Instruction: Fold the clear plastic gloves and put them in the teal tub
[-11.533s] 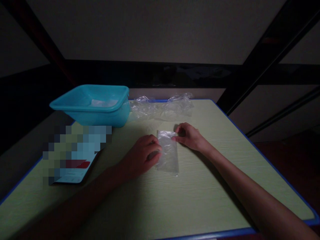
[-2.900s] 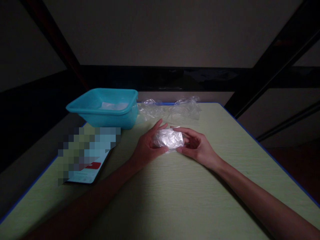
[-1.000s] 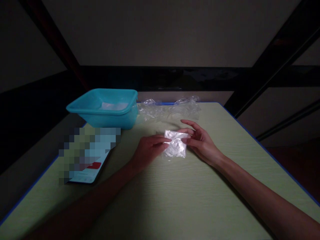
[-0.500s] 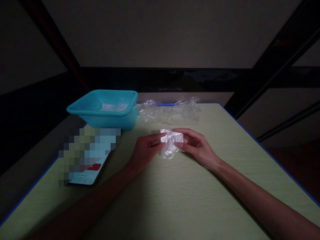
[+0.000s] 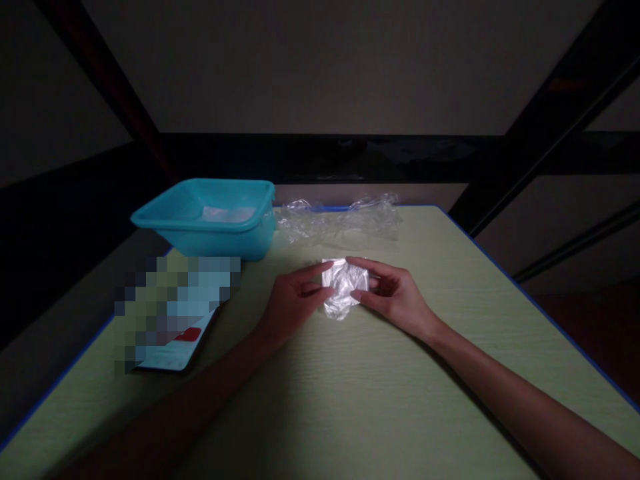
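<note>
A small white squarish packet wrapped in clear, crinkled plastic (image 5: 343, 283) is held between both hands over the middle of the table. My left hand (image 5: 295, 297) pinches its left edge with thumb and fingers. On the other side my right hand (image 5: 393, 287) grips the right edge, thumb on the front face and index finger along the top. Loose plastic hangs below the packet's lower edge. What lies inside the wrapping cannot be made out.
A turquoise plastic basin (image 5: 200, 227) with something white inside stands at the back left. Crumpled clear plastic (image 5: 345, 223) lies along the far edge. A lit phone or tablet (image 5: 170, 353), partly pixelated, rests at the left. The pale wooden table (image 5: 340, 400) has a blue rim.
The packet now shows a flatter, brighter front face, with the plastic pulled smoother. The right thumb has shifted slightly left and down; both hands otherwise stay in place.
</note>
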Available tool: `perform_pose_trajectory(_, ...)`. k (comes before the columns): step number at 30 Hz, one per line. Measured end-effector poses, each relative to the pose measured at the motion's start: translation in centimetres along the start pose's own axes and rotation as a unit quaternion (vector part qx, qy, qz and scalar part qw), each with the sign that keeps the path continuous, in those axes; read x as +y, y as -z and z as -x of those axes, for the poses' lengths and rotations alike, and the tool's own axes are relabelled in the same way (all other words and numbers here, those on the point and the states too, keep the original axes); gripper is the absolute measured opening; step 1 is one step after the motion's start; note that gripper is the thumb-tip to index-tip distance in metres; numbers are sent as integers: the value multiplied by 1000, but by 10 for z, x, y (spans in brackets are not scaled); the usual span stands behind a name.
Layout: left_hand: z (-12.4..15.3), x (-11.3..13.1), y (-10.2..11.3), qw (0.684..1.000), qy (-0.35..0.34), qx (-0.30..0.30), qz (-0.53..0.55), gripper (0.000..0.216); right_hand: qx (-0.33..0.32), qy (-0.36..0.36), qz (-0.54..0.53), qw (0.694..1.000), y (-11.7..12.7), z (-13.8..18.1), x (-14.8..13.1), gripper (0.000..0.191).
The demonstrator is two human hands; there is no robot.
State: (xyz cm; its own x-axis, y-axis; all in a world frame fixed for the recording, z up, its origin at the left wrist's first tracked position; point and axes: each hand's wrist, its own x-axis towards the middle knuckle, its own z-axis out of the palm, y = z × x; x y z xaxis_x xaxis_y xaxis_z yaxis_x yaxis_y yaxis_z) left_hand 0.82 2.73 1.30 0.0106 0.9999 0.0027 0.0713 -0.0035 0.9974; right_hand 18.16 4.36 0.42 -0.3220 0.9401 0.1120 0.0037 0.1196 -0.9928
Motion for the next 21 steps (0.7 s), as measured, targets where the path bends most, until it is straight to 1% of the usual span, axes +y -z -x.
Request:
perform_pose_trajectory(7, 1, 2, 0, 1000, -2, 2, -24, 49, -13, -40, 1, 999, 2, 0, -6, 55)
perform_pose_trajectory(14, 0, -2, 3, 999, -25, -8, -38, 48, -11, -44, 2, 999, 2, 0, -5, 56)
perform_pose_trajectory(21, 0, -3, 4, 998, -32, -14, -60, 54, -8, -48, -12, 999, 0, 0, -7, 60)
